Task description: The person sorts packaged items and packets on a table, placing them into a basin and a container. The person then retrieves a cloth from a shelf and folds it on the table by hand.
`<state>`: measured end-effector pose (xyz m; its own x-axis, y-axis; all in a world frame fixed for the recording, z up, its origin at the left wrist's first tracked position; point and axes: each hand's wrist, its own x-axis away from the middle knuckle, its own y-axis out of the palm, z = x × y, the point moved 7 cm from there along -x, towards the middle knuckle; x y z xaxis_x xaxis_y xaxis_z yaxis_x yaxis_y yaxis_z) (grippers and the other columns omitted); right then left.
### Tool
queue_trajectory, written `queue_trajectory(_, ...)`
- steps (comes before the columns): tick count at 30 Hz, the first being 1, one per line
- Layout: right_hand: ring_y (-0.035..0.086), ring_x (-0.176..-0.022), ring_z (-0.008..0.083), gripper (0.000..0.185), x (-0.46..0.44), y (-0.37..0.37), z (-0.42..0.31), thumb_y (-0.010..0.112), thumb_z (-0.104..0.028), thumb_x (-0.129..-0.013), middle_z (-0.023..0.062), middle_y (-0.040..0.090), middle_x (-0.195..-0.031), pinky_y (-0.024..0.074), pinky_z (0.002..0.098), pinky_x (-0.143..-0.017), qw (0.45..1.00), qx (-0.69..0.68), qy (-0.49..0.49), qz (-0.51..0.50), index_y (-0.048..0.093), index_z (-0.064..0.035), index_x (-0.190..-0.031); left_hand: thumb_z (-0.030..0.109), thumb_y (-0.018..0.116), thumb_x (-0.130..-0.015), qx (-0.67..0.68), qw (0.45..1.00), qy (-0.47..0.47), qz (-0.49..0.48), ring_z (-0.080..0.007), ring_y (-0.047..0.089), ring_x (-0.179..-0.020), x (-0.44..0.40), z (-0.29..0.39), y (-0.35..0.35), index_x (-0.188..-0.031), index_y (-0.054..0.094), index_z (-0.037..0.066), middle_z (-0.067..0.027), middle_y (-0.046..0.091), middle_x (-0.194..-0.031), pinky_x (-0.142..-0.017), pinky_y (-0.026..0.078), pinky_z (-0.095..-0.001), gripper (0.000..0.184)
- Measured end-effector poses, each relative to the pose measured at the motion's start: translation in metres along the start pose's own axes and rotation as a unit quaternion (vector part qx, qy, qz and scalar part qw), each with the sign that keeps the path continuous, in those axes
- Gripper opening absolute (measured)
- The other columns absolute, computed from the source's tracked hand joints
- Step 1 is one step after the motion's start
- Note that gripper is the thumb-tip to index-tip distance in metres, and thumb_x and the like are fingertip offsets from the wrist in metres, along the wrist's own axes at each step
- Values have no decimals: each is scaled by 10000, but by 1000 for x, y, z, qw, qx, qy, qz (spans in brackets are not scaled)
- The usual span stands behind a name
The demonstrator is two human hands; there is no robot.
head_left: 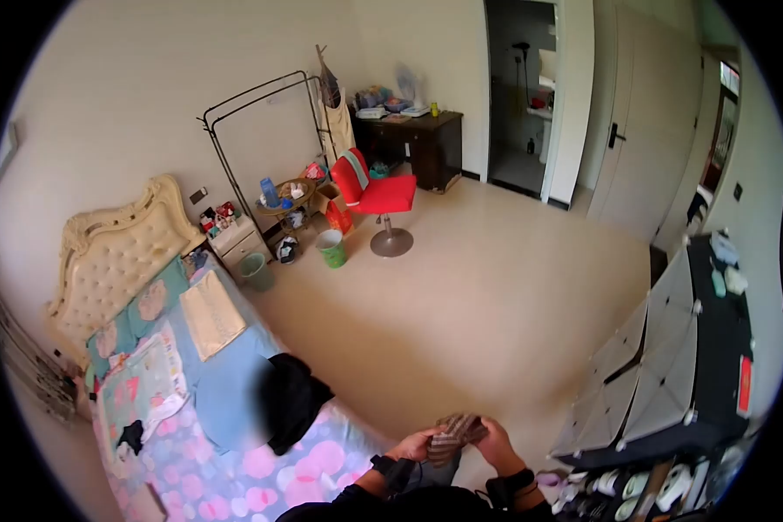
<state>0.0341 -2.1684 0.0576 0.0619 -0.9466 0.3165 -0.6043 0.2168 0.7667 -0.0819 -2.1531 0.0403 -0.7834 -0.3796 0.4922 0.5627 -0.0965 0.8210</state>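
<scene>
A small brown striped cloth (452, 438) is held up in front of my body, at the bottom centre of the view. My left hand (416, 445) grips its left side with the fingers closed. On its right side, my right hand (494, 442) is closed on the same cloth. Both wrists wear dark bands. To the left of my hands, a black garment (292, 402) lies heaped on the edge of the bed (296, 470).
A red swivel chair (386, 193) stands on the floor beyond, near a green bin (331, 249) and a dark desk (435, 148). A white panelled cabinet (661, 365) is at the right, with several shoes (622, 484) beside it.
</scene>
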Motion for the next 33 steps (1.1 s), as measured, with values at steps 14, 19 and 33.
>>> queue_trajectory(14, 416, -973, 170, 513, -235, 46, -234, 525, -118, -752, 111, 427, -1067, 345, 283, -823, 909, 364, -199, 28, 270, -19, -1186, 135, 393, -839, -399, 854, 332, -16, -110, 412, -949, -177, 290, 152, -1163, 363, 33, -52, 456, -1072, -810, 346, -234, 341)
queue_trajectory(19, 492, -787, 113, 278, -330, 32, -267, 500, -162, -773, 54, 528, -878, 402, 239, -690, 931, 352, -90, 38, 467, 15, -985, 77, 412, -818, -327, 890, 317, 24, -109, 422, -958, -251, 361, 144, -1109, 412, 4, -53, 476, -1039, -828, 337, -232, 300)
queue_trajectory(33, 504, -885, 176, 279, -657, 99, -391, 389, -232, -838, 90, 541, -936, 373, 315, -786, 982, 71, 80, -157, 491, 9, -934, 1, 401, -787, -6, 870, 460, 178, -164, 529, -823, -303, 623, 101, -1116, 368, 11, -102, 518, -966, -728, 432, -260, 331)
